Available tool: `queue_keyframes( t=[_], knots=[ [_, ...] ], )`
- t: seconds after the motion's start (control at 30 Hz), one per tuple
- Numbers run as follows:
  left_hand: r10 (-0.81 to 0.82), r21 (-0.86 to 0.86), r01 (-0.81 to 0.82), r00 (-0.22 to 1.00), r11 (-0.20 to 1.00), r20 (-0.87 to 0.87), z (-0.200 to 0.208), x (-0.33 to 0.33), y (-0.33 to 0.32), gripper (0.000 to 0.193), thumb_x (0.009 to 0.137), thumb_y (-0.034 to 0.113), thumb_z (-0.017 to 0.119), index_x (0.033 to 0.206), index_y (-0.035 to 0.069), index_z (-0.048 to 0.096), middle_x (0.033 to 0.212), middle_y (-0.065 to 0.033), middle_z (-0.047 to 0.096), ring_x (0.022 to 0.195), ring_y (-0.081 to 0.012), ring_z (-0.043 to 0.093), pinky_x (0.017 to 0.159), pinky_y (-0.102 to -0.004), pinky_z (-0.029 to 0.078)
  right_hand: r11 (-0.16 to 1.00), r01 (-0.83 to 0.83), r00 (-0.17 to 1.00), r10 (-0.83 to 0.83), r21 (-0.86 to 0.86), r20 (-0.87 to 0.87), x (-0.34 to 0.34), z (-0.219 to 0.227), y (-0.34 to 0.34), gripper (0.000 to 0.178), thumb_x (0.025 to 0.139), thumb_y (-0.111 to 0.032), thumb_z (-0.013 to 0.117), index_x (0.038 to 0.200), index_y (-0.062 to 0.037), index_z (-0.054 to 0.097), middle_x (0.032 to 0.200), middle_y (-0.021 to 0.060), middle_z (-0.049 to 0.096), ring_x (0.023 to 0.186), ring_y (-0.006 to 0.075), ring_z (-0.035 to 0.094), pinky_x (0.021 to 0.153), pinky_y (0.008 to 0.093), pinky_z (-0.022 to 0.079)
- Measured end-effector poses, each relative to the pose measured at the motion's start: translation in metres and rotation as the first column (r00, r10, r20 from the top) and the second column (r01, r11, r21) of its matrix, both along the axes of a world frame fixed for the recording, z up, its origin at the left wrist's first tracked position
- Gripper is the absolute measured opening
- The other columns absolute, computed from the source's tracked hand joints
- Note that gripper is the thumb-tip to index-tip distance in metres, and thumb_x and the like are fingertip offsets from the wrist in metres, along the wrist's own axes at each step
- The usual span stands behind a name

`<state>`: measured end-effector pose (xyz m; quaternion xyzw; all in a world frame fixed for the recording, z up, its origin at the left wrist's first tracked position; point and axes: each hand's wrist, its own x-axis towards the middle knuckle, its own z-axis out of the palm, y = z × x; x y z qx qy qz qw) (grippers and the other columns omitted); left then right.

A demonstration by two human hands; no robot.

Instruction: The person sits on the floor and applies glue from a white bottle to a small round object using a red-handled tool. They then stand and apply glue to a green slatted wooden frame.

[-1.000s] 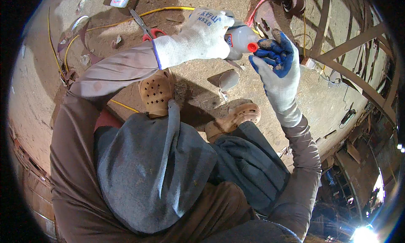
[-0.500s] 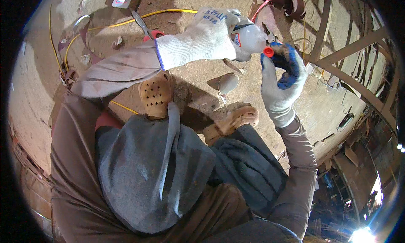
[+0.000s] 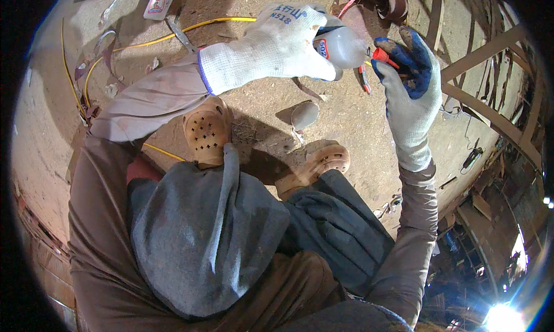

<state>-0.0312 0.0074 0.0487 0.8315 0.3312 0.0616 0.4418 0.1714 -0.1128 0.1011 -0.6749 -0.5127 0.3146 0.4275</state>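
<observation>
so there are two gloved hands in view, white knit on the back, with blue showing on the right palm. the left grip (image 3: pixel 288 40) is wrapped around one cloudy see-through bottle (image 3: pixel 347 47) with a red and white label, tipped on its side so the narrow end points right. the right grip (image 3: pixel 411 81) is pinching one red cap (image 3: pixel 382 55) between thumb and fingers, just beside that narrow end. can't tell if the two touch. bottle and cap are both up in front, above the floor (image 3: pixel 346 124).

bottle count is two btw: the second bottle (image 3: pixel 158 0) is on the floor at the top left, label showing. near it there's one grey metal blade (image 3: pixel 181 35), its other end hidden behind the left forearm. one yellow cord (image 3: pixel 202 24) bends past the blade, and more yellow bits show further left and down by the foot, can't tell if it's all one line.

one slim red thing (image 3: pixel 365 80) sits below the held bottle, too small to make out. one rounded pale piece (image 3: pixel 305 115) lies on the floor above two tan clogs, the left clog (image 3: pixel 206 131) and the right clog (image 3: pixel 329 162). one brown roll (image 3: pixel 392 4) is up top, beside a pinkish-red strip (image 3: pixel 356 0).
</observation>
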Motion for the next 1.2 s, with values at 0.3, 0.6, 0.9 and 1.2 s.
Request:
queue_keyframes(
  t=[0.3, 0.6, 0.9, 1.2],
  knots=[
    [-0.033, 0.196, 0.016, 0.996, 0.980, 0.082, -0.011, 0.005, -0.006, 0.074, 0.060, 0.045, 0.090, 0.125, 0.013, 0.072, 0.111, -0.0117, 0.073, 0.101, -0.0309, 0.071, 0.092, -0.0423, 0.055, 0.978, -0.208, 0.945, 0.198, 0.012, 0.259, 0.005, 0.009, 0.007, 0.054, 0.085, 0.003, 0.078, 0.136, -0.0039, 0.062, 0.118, 0.0119, 0.074, 0.101, 0.0215, 0.075, 0.089, 0.0338, 0.059],
    [-0.198, 0.220, 0.184, 0.979, 0.958, 0.042, 0.017, 0.001, 0.006, 0.042, 0.069, 0.036, 0.080, 0.105, 0.016, 0.073, 0.102, -0.0078, 0.070, 0.098, -0.0283, 0.067, 0.094, -0.0445, 0.048, 0.811, -0.569, 0.492, 0.468, -0.136, 0.734, 0.009, 0.035, 0.020, 0.059, 0.072, 0.014, 0.073, 0.128, -0.0021, 0.066, 0.115, 0.0150, 0.074, 0.090, 0.0321, 0.073, 0.078, 0.0378, 0.059],
    [-0.256, 0.385, 0.256, 0.965, 0.887, -0.052, 0.027, 0.005, 0.008, 0.027, 0.084, 0.044, 0.063, 0.098, 0.023, 0.070, 0.087, 0.0009, 0.067, 0.087, -0.0216, 0.064, 0.082, -0.0461, 0.042, 0.833, -0.531, 0.510, 0.462, -0.157, 0.726, 0.002, 0.031, 0.019, 0.046, 0.079, 0.008, 0.074, 0.123, -0.0031, 0.066, 0.102, 0.0133, 0.074, 0.083, 0.0300, 0.071, 0.073, 0.0378, 0.057],
    [-0.091, 0.511, 0.073, 0.996, 0.857, 0.010, 0.007, 0.006, -0.001, 0.054, 0.076, 0.053, 0.072, 0.111, 0.012, 0.072, 0.106, -0.0136, 0.067, 0.100, -0.0269, 0.063, 0.102, -0.0453, 0.039, 0.953, -0.228, 0.786, 0.301, -0.199, 0.540, -0.014, 0.029, 0.013, 0.023, 0.090, -0.009, 0.075, 0.112, -0.0042, 0.070, 0.092, 0.0127, 0.073, 0.077, 0.0294, 0.069, 0.069, 0.0377, 0.055]
  ],
)
